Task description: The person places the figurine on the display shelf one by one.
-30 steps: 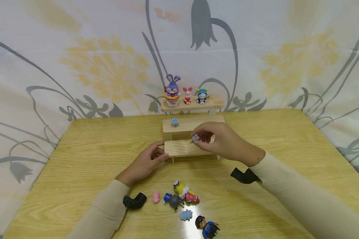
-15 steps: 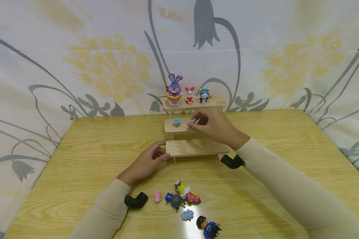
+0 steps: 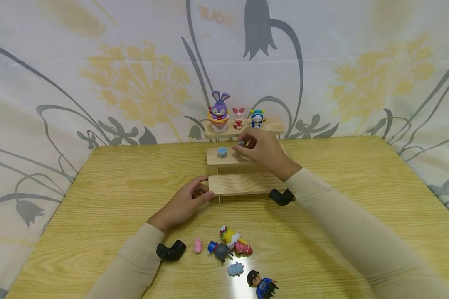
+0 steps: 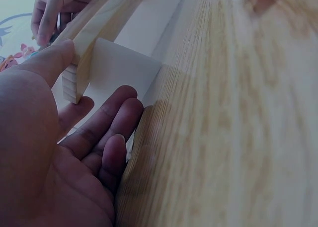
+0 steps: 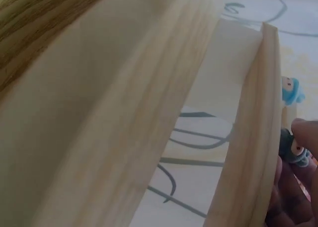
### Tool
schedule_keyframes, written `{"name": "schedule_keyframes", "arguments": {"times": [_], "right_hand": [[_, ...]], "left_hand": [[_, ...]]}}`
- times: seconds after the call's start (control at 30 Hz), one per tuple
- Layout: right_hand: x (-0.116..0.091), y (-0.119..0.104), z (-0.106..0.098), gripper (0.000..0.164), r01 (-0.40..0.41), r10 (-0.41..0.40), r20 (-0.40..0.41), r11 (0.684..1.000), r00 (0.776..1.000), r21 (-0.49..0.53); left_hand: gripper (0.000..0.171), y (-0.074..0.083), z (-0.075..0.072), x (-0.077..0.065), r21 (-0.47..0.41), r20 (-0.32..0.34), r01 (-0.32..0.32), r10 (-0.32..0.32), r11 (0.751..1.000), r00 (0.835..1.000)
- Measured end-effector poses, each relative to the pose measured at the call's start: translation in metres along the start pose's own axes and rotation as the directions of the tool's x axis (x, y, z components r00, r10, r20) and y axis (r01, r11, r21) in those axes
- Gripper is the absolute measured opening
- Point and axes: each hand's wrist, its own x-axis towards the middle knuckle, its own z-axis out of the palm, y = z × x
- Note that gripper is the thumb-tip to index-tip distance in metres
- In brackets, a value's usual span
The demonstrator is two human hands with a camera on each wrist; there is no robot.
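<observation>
1. Your right hand (image 3: pixel 263 150) is raised over the middle step (image 3: pixel 228 158) of the wooden stepped shelf (image 3: pixel 243 182), its fingertips pinching a small grey figure (image 3: pixel 241 143); in the right wrist view that figure (image 5: pixel 294 148) sits just beside your fingers (image 5: pixel 304 132), against the edge of the step.
2. Just beyond those fingertips, towards the left, a small blue figure (image 3: pixel 222 152) stands on the same step, apart from the grey one.
3. Above your fingers, on the top step (image 3: pixel 271 124), stand a purple rabbit (image 3: pixel 219 111), a pink piglet (image 3: pixel 238 118) and a blue cat figure (image 3: pixel 256 118) in a row.
4. Your left hand (image 3: pixel 183 203) rests on the table (image 3: pixel 108 187) at the left end of the bottom step; the thumb (image 4: pixel 49 63) lies on the step's top edge, while the fingers (image 4: pixel 107 125) lie loosely curled under it, steadying the shelf.
5. Behind your left hand, nearer to you, lies a loose cluster of figures (image 3: pixel 230 245) on the table.
</observation>
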Motion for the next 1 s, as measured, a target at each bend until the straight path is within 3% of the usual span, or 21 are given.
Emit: {"name": "schedule_keyframes", "arguments": {"times": [0.3, 0.6, 1.0], "right_hand": [[-0.001, -0.001, 0.012, 0.018, 0.076, -0.077, -0.047, 0.997, 0.996, -0.023], [-0.002, -0.002, 0.017, 0.026, 0.063, -0.066, -0.030, 0.995, 0.997, -0.074], [-0.003, -0.001, 0.018, 0.024, 0.092, -0.096, -0.029, 0.987, 0.995, -0.133]], "left_hand": [[0.064, 0.000, 0.001, 0.001, -0.003, -0.007, -0.001, 0.001, 1.000, 1.000], [0.065, 0.000, 0.000, 0.000, -0.004, -0.007, 0.003, -0.003, 1.000, 1.000], [0.066, 0.000, 0.000, 0.000, -0.007, -0.007, 0.002, -0.002, 1.000, 1.000]]}}
